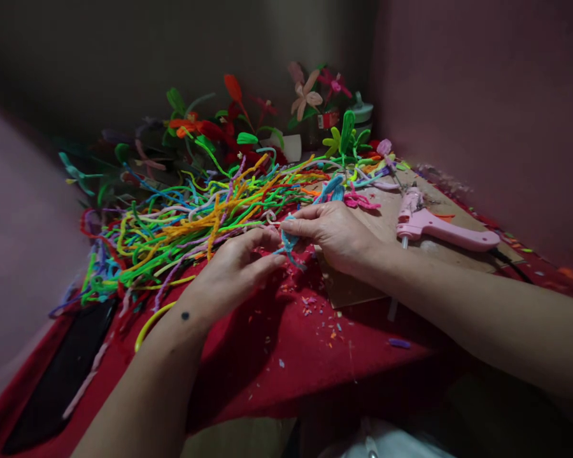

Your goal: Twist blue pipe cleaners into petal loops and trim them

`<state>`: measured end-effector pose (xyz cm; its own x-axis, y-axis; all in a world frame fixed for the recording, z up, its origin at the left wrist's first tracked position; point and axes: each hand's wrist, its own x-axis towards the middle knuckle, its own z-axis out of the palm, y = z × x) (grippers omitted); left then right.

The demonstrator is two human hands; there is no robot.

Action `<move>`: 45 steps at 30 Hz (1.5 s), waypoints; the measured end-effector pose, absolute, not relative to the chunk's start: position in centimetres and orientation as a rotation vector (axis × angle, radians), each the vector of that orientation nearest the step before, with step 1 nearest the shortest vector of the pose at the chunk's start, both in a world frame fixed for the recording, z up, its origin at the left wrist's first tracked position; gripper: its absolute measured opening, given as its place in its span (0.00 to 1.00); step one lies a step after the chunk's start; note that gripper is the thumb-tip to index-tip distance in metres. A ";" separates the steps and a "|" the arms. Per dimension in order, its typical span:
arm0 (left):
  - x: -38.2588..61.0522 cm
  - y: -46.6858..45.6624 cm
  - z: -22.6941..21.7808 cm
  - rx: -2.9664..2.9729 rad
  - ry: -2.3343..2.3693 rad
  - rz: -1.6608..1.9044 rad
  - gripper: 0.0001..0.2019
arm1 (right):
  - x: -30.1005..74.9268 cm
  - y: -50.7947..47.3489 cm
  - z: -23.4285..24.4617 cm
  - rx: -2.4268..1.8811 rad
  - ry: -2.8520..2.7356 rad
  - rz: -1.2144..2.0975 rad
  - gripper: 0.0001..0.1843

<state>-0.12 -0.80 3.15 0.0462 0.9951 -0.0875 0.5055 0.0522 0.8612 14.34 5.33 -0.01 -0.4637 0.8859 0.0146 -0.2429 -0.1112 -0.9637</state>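
Between my two hands is a light blue pipe cleaner [290,242], bent into a small looped shape with a loose end hanging down. My left hand [236,264] pinches one end of it between thumb and fingers. On the other side, my right hand [332,232] grips the looped part with its fingertips. Just beyond my right hand lies a darker blue pipe cleaner petal piece [333,188], beside a pink pipe cleaner piece [361,198]. A big heap of coloured pipe cleaners [186,226] spreads behind and left of my left hand.
A pink glue gun [442,229] rests on a cardboard sheet [358,292] at the right, its cord trailing off. A black flat object [64,375] lies at the left edge. Pipe cleaner flowers [306,95] stand at the back. Small clippings dot the red cloth [277,381].
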 end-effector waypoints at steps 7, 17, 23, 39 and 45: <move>0.9 -0.8 2.7 1.406 1.589 0.972 0.06 | 14.0 5.2 -0.7 -0.642 -1.230 1.834 0.10; 0.1 -0.9 2.1 1.593 1.616 0.979 0.06 | 14.1 4.6 0.1 -0.714 -1.370 1.731 0.11; -0.5 -0.7 2.1 1.956 1.698 0.895 0.07 | 14.1 4.5 -0.1 -0.793 -1.499 1.635 0.10; -1.4 -0.4 2.1 1.664 1.500 1.177 0.04 | 14.3 4.7 -0.1 -0.668 -1.740 1.738 0.03; -1.7 -0.6 2.5 2.153 1.643 1.003 0.03 | 14.4 4.6 0.1 -0.806 -1.801 1.722 0.05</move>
